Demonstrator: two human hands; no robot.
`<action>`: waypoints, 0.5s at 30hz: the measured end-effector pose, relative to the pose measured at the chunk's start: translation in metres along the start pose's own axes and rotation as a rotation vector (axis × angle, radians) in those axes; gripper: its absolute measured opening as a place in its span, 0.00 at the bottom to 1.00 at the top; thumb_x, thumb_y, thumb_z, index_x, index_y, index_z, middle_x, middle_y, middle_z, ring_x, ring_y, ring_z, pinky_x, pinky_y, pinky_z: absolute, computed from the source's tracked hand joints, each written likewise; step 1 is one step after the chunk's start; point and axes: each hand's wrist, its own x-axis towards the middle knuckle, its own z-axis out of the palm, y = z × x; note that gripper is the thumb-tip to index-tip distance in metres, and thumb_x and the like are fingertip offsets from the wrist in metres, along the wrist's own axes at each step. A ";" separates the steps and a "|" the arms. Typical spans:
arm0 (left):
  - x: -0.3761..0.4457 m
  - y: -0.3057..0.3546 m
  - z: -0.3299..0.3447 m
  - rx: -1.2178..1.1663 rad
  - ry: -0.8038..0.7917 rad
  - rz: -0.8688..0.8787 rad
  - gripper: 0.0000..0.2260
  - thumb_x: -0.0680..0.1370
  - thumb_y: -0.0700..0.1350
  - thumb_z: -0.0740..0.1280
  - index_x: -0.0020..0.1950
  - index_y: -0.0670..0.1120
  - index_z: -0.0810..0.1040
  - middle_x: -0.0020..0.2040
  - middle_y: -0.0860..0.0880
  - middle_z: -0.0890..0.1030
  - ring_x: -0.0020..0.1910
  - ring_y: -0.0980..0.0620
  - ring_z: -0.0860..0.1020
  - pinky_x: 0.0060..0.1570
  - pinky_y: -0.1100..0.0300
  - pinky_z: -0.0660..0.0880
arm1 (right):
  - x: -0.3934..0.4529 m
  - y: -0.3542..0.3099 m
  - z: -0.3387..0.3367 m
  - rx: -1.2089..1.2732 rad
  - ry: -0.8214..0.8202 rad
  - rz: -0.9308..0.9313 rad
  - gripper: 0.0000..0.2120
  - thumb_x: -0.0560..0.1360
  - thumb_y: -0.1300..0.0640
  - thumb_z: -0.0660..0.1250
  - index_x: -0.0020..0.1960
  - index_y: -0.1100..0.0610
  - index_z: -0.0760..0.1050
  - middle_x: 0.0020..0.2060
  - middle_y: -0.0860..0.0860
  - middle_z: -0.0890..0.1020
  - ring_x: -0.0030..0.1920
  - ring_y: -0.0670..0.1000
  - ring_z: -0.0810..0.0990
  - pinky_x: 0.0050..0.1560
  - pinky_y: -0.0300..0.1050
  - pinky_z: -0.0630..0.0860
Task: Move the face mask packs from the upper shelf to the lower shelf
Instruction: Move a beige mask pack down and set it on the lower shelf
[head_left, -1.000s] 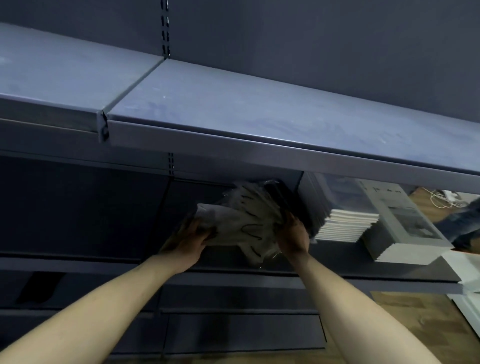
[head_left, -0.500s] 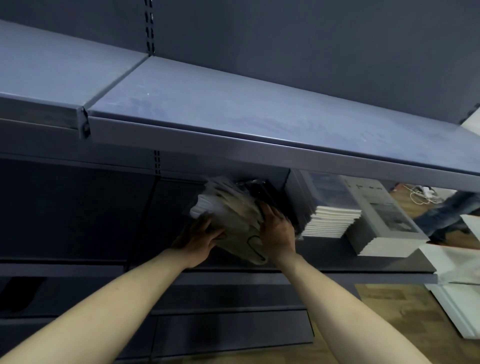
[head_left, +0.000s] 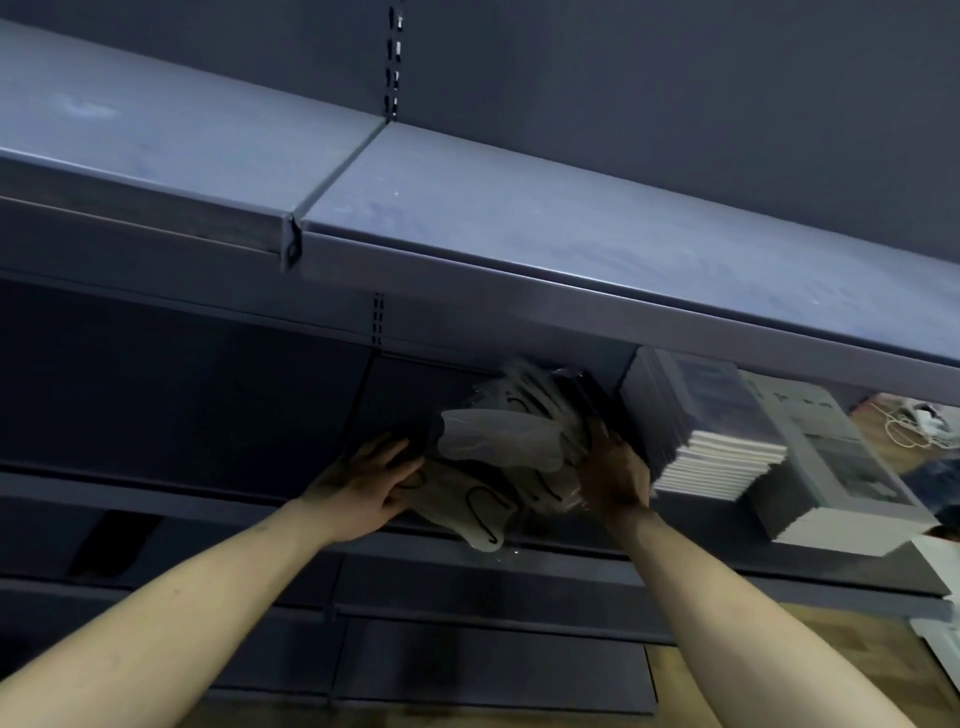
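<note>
Both your bare forearms reach up and forward from the lower corners of the view, converging toward the middle. Your left hand (head_left: 370, 480) lies palm down, fingers straight and slightly spread, pointing right. Your right hand (head_left: 614, 475) stands more upright, back of the hand toward you, fingers reaching up and bent at the tips; its wrist is angled inward.

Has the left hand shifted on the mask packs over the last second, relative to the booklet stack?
Cannot tell. The left hand sits at the left edge of the face mask packs, about as far from the booklet stack as before; the camera itself moved.
</note>
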 end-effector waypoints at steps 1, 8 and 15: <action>-0.003 0.000 -0.001 0.009 -0.004 -0.016 0.29 0.82 0.60 0.56 0.81 0.58 0.50 0.81 0.55 0.42 0.79 0.52 0.40 0.77 0.49 0.49 | 0.000 -0.004 -0.001 0.006 0.078 -0.046 0.26 0.79 0.55 0.61 0.77 0.52 0.64 0.70 0.57 0.74 0.67 0.62 0.74 0.63 0.57 0.73; -0.018 -0.006 -0.004 -0.253 0.128 -0.178 0.31 0.76 0.68 0.63 0.75 0.57 0.63 0.75 0.54 0.65 0.72 0.52 0.65 0.70 0.56 0.66 | -0.032 -0.067 0.037 -0.061 0.188 -0.762 0.36 0.66 0.61 0.74 0.72 0.52 0.68 0.66 0.56 0.78 0.62 0.58 0.79 0.59 0.56 0.79; -0.058 -0.054 -0.007 -0.326 0.150 -0.304 0.17 0.75 0.59 0.69 0.59 0.51 0.77 0.59 0.56 0.76 0.58 0.53 0.75 0.49 0.67 0.68 | -0.069 -0.119 0.088 -0.053 -0.112 -0.723 0.34 0.74 0.37 0.61 0.77 0.47 0.62 0.75 0.53 0.68 0.73 0.57 0.67 0.70 0.59 0.69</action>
